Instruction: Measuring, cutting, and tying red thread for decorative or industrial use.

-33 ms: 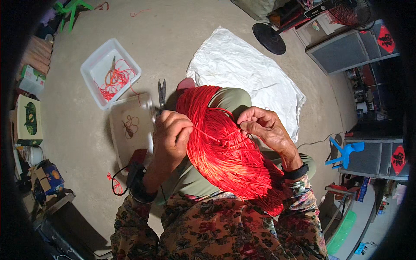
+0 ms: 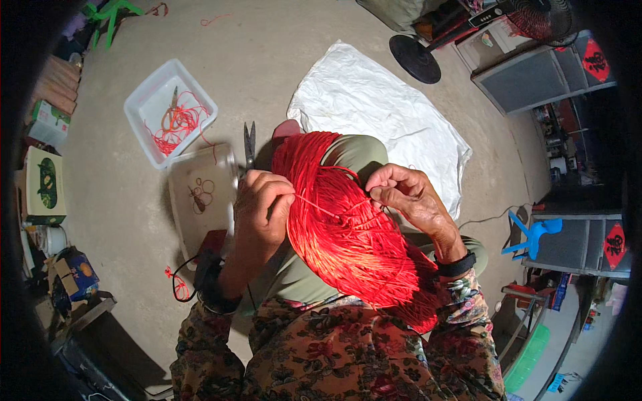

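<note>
A thick hank of red cord (image 2: pixel 354 247) lies across my lap, draped over my olive trouser legs. My left hand (image 2: pixel 264 200) is closed in a pinch on a thin strand of red cord (image 2: pixel 314 204), drawn out over the hank's left side. To the right, my right hand (image 2: pixel 408 197) pinches the red cord with thumb and forefinger just above the hank; its fingertips partly hide that spot. Dark scissors (image 2: pixel 249 144) point away beyond my left knuckles, blades slightly parted. Their handles are hidden, so I cannot tell whether that hand also holds them.
A white tub (image 2: pixel 130 113) at the far left holds scissors and red cord scraps. Nearer is a shallow tray (image 2: pixel 177 200) with several rings. White sheeting (image 2: pixel 394 120) covers floor ahead. A fan base (image 2: pixel 414 60) stands far right, a blue stool (image 2: pixel 535 234) at right.
My left hand has shifted slightly left and toward me, its pinched strand with it. My right hand and the hank look unmoved.
</note>
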`<state>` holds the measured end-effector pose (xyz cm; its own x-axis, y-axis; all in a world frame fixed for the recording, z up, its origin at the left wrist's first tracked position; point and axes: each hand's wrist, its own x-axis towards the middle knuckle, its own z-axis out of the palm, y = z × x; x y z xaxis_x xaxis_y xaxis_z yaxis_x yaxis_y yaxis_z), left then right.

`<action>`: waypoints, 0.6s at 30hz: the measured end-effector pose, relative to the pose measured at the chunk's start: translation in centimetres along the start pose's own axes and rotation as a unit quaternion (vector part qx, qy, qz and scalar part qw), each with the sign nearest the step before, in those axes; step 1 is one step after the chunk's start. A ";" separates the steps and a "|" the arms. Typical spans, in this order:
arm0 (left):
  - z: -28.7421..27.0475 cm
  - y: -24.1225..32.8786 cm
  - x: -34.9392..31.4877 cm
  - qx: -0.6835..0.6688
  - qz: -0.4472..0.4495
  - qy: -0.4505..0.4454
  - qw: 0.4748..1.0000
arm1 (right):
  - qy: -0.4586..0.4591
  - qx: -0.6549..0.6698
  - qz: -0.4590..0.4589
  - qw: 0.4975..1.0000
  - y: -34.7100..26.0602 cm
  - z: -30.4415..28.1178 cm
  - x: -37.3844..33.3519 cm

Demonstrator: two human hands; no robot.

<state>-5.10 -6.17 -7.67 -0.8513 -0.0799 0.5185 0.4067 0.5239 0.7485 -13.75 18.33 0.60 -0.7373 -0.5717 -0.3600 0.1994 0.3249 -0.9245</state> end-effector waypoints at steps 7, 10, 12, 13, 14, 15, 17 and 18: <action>-1.7 2.6 1.2 -0.162 -0.139 -0.023 0.977 | -0.013 0.011 -0.012 1.000 0.1 -0.6 0.8; -2.0 3.5 1.5 -0.248 -0.211 -0.045 0.944 | -0.013 0.010 -0.018 1.000 0.2 -0.6 0.8; -2.1 3.6 1.6 -0.344 -0.256 -0.047 0.902 | -0.014 0.007 -0.019 1.000 0.2 -0.7 0.7; -2.1 3.7 1.6 -0.345 -0.256 -0.047 0.902 | -0.026 0.016 -0.023 0.999 0.1 -0.8 0.6; -2.1 3.7 1.6 -0.347 -0.262 -0.048 0.900 | -0.038 0.024 -0.026 0.999 0.0 -0.8 0.5; -2.1 3.7 1.6 -0.349 -0.267 -0.048 0.897 | -0.037 0.024 -0.026 0.999 -0.2 -0.8 0.5; -2.0 3.6 1.6 -0.358 -0.270 -0.047 0.893 | -0.029 0.021 -0.008 0.999 -0.4 -0.7 0.4; -2.1 3.6 1.7 -0.367 -0.273 -0.046 0.888 | -0.028 0.021 -0.008 0.999 -0.4 -0.6 0.4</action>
<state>-4.37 -6.16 -3.25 -0.9979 -0.0638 -0.0147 0.0029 -0.2683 0.9633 -14.54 18.40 0.89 -0.7033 -0.6189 -0.3499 0.2147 0.2843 -0.9344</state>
